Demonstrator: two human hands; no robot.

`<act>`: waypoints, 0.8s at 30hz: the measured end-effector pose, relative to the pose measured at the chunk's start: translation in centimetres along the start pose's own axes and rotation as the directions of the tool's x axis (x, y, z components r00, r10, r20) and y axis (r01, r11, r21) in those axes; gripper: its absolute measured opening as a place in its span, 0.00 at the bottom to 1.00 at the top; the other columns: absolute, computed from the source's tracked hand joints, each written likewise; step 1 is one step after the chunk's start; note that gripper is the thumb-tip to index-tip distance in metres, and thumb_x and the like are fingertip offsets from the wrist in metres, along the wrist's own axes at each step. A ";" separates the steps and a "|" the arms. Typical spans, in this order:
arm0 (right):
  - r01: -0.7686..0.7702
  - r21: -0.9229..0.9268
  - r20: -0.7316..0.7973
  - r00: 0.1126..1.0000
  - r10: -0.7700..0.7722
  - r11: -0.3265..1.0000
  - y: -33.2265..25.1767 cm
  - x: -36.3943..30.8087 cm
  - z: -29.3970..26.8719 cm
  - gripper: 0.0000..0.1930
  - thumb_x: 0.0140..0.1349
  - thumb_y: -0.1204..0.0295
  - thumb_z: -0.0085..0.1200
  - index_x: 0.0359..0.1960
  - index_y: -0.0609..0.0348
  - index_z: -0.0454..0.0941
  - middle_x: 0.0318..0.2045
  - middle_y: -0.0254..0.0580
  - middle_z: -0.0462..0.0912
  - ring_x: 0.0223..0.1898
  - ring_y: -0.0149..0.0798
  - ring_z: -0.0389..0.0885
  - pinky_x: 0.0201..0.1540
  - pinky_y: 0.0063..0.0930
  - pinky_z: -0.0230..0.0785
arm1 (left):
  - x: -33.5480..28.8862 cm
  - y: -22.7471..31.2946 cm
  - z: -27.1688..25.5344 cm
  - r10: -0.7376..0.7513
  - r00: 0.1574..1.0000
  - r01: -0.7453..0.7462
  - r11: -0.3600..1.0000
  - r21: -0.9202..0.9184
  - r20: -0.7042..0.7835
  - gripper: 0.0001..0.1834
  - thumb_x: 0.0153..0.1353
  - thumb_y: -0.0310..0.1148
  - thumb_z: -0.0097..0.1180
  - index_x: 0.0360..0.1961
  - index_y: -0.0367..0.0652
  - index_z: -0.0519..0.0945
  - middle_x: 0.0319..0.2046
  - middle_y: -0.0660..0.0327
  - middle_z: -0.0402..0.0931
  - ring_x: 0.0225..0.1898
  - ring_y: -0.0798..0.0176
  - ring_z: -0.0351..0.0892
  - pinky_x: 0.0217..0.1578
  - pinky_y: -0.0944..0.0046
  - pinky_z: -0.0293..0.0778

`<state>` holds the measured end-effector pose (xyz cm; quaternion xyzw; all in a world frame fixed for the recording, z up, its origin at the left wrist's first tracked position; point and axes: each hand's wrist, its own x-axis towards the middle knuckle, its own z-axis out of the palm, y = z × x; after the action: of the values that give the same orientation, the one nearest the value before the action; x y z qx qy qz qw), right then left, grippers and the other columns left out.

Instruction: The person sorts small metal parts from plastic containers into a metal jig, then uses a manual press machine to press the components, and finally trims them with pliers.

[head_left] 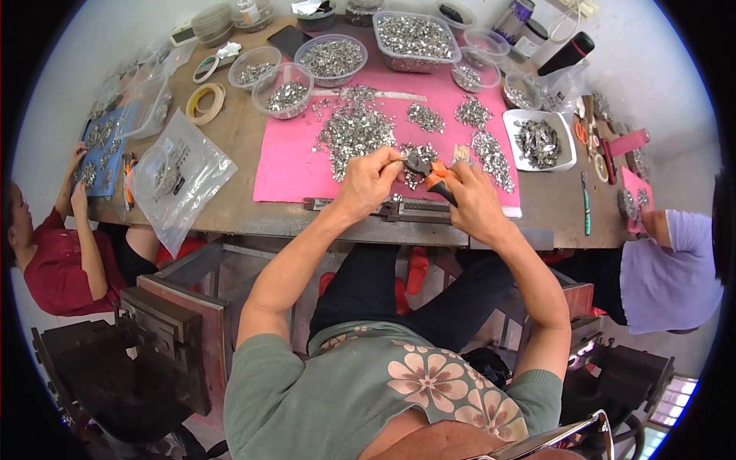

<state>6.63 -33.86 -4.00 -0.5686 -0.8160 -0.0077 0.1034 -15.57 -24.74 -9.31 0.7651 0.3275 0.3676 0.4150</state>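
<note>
My right hand (478, 202) is wrapped round pliers (438, 173) with orange and black handles, their dark jaws pointing left. Thumb and fingertips of my left hand (366, 181) pinch together right at the jaws; what they hold is too small to make out. Both hands are over the near edge of a pink mat (287, 165). On it, a large heap of small silvery metal pieces (354, 138) lies beyond my left hand, and smaller piles (493, 159) of such pieces lie beyond and right of the pliers. Below the hands, a metal bar (414, 208) runs along the table edge.
Clear tubs (331, 59) of metal pieces line the back. Right stands a white tray (540, 162) of pieces, then a green-handled tool (587, 203). Left are a plastic bag (186, 180) and tape rolls (205, 103). Co-workers sit at the left (65, 264) and right (665, 272).
</note>
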 end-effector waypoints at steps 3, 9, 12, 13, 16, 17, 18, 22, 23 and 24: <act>-0.157 0.357 0.159 0.982 0.106 0.921 -0.1 0.2 -0.8 0.20 0.50 0.81 0.58 0.48 0.62 0.79 0.41 0.49 0.73 0.45 0.54 0.76 0.47 0.48 0.69 | 0.2 -0.6 0.4 -0.176 0.981 0.194 0.906 -0.375 0.083 0.08 0.73 0.27 0.53 0.45 0.33 0.80 0.34 0.60 0.85 0.37 0.72 0.83 0.41 0.70 0.78; -0.160 0.296 0.151 0.981 0.119 0.942 -0.1 -0.2 -0.6 0.21 0.49 0.84 0.56 0.49 0.60 0.80 0.42 0.49 0.75 0.43 0.54 0.76 0.47 0.47 0.70 | 0.2 0.2 -0.1 -0.164 0.982 0.180 0.963 -0.200 0.094 0.08 0.73 0.27 0.53 0.45 0.35 0.81 0.30 0.63 0.86 0.33 0.74 0.82 0.35 0.70 0.75; -0.051 0.099 0.013 0.999 0.050 0.994 0.4 -0.3 -0.6 0.20 0.50 0.82 0.58 0.48 0.60 0.80 0.43 0.50 0.75 0.43 0.54 0.75 0.48 0.47 0.70 | 0.4 0.2 -0.5 -0.166 0.981 0.181 0.966 -0.186 0.096 0.07 0.72 0.27 0.54 0.43 0.35 0.82 0.29 0.62 0.86 0.31 0.75 0.81 0.32 0.69 0.75; -0.043 0.049 0.009 0.999 0.043 0.998 0.6 -0.4 -0.6 0.18 0.50 0.80 0.59 0.46 0.61 0.81 0.43 0.50 0.75 0.42 0.55 0.75 0.47 0.47 0.69 | 0.4 0.6 -0.6 -0.145 0.984 0.158 0.978 -0.136 0.102 0.07 0.71 0.27 0.54 0.43 0.35 0.82 0.29 0.61 0.86 0.31 0.75 0.81 0.32 0.69 0.75; -0.051 0.039 0.015 0.999 0.050 0.998 0.5 -0.6 -0.6 0.17 0.51 0.80 0.59 0.45 0.60 0.81 0.43 0.51 0.75 0.42 0.56 0.76 0.47 0.48 0.70 | 0.4 0.7 -0.7 -0.099 0.990 0.109 0.990 -0.091 0.105 0.07 0.70 0.27 0.54 0.42 0.35 0.82 0.29 0.60 0.86 0.31 0.74 0.81 0.32 0.68 0.75; -0.050 0.040 0.016 0.999 0.050 0.998 0.5 -0.7 -0.5 0.17 0.51 0.80 0.59 0.45 0.60 0.81 0.43 0.51 0.75 0.42 0.56 0.76 0.47 0.48 0.70 | 0.3 0.7 -0.7 -0.072 0.992 0.081 0.992 -0.097 0.101 0.07 0.70 0.26 0.54 0.43 0.35 0.83 0.29 0.60 0.85 0.31 0.73 0.81 0.32 0.68 0.75; -0.050 0.076 0.035 0.998 0.048 0.996 0.7 -0.9 -0.4 0.17 0.51 0.80 0.58 0.45 0.60 0.81 0.43 0.51 0.75 0.42 0.56 0.76 0.47 0.49 0.70 | 0.3 0.8 -0.7 -0.072 0.992 0.082 0.992 -0.098 0.103 0.07 0.70 0.26 0.54 0.43 0.35 0.83 0.29 0.60 0.85 0.31 0.73 0.81 0.32 0.68 0.75; -0.124 0.231 0.129 0.987 0.096 0.965 0.8 -1.2 -0.4 0.18 0.50 0.82 0.57 0.45 0.58 0.80 0.41 0.49 0.74 0.42 0.55 0.78 0.44 0.47 0.72 | 0.0 0.6 -0.3 -0.080 0.991 0.096 0.984 -0.149 0.106 0.08 0.68 0.27 0.54 0.43 0.34 0.82 0.27 0.57 0.85 0.27 0.67 0.82 0.31 0.64 0.76; -0.124 0.231 0.129 0.987 0.096 0.965 0.9 -1.3 -0.3 0.18 0.50 0.82 0.57 0.45 0.58 0.80 0.41 0.49 0.74 0.42 0.55 0.78 0.44 0.47 0.72 | -0.1 0.4 -0.1 -0.060 0.995 0.075 0.974 -0.212 0.076 0.08 0.66 0.27 0.55 0.41 0.34 0.82 0.25 0.54 0.84 0.25 0.63 0.83 0.30 0.61 0.76; -0.104 0.207 0.101 0.991 0.084 0.973 0.9 -1.5 0.0 0.17 0.50 0.82 0.56 0.44 0.59 0.80 0.40 0.50 0.74 0.41 0.56 0.78 0.44 0.47 0.72 | -0.1 0.5 -0.2 -0.059 0.995 0.075 0.974 -0.212 0.077 0.08 0.66 0.27 0.55 0.41 0.34 0.82 0.25 0.54 0.84 0.25 0.63 0.83 0.30 0.61 0.76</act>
<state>7.98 -34.88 -4.40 -0.5922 -0.7882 0.1105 0.1261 -15.63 -24.94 -8.81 0.7168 0.2966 0.3594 0.5188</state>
